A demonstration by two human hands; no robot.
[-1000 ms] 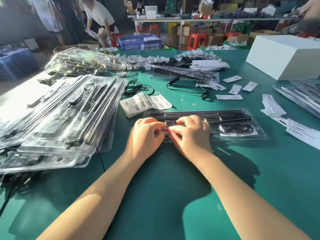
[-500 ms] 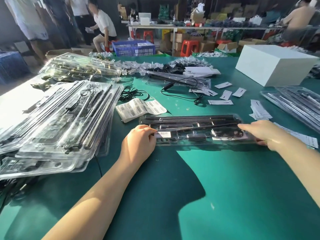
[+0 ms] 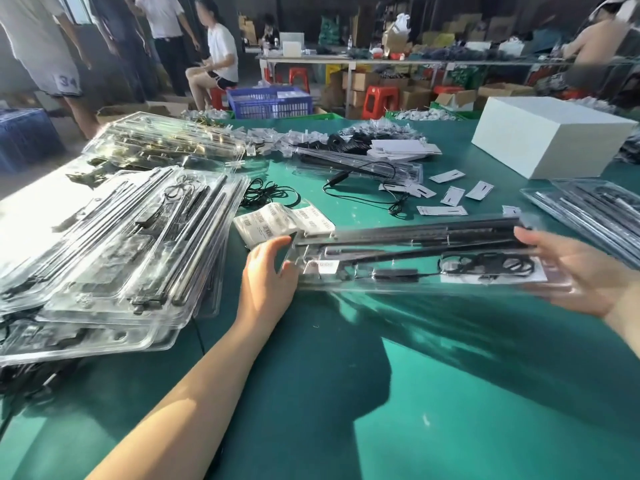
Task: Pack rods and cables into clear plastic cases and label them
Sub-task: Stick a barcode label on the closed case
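Observation:
A long clear plastic case [image 3: 415,261] filled with black rods and a coiled cable is lifted off the green table [image 3: 311,393], tilted with its far edge raised. A barcode label [image 3: 323,267] sticks near its left end. My left hand [image 3: 268,275] grips the left end, thumb on top. My right hand [image 3: 581,278] holds the right end, fingers under it and thumb over the edge. A sheet of barcode labels [image 3: 277,221] lies just behind the left hand.
A pile of packed clear cases [image 3: 114,244] fills the left side. More cases [image 3: 595,209] lie at the right edge. A white box [image 3: 550,133], loose paper cards [image 3: 453,195], black cables [image 3: 367,192] and several people stand farther back.
My right hand left the label and went to the case's right end. Both hands then lifted the case off the table and tilted it.

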